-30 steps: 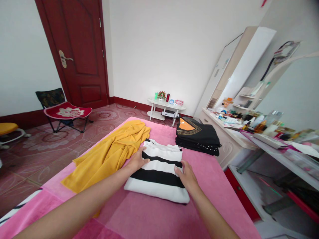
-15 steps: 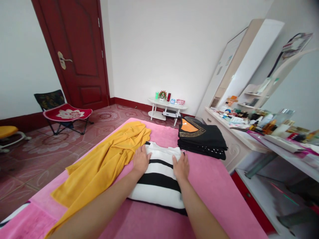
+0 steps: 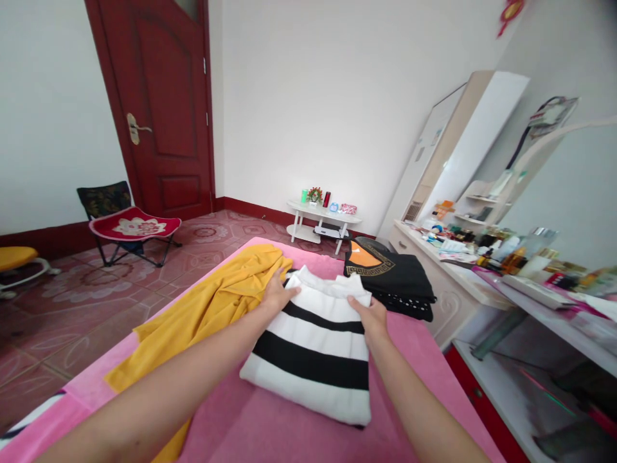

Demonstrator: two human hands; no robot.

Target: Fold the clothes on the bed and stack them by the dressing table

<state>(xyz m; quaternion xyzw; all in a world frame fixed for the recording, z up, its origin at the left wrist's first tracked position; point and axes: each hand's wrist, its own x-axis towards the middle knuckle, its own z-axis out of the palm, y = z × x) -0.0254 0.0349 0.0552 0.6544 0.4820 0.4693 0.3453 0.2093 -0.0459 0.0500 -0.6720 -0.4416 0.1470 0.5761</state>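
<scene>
A folded black-and-white striped sweater (image 3: pixel 313 331) is held by its two upper corners, its collar end tilted up off the pink bedspread (image 3: pixel 405 379). My left hand (image 3: pixel 277 292) pinches the left shoulder corner, thumb on top. At the right shoulder corner, my right hand (image 3: pixel 371 314) grips the fabric the same way. Fingers under the cloth are hidden. To the left, a mustard-yellow garment (image 3: pixel 202 315) lies loosely spread out. Beyond my right hand sits a stack of folded black clothes (image 3: pixel 405 273), the top one with a gold-patterned neckline.
A dressing table (image 3: pixel 482 286) crowded with bottles stands along the right. At the far wall is a small white table (image 3: pixel 322 213) with a plant and boxes. A red folding chair (image 3: pixel 135 224) and a yellow stool (image 3: pixel 18 258) stand left, near the door (image 3: pixel 164 96).
My hands lay flat on the sweater's edges before; now they grip its upper corners, and the collar end has risen. The camera view has tilted slightly upward.
</scene>
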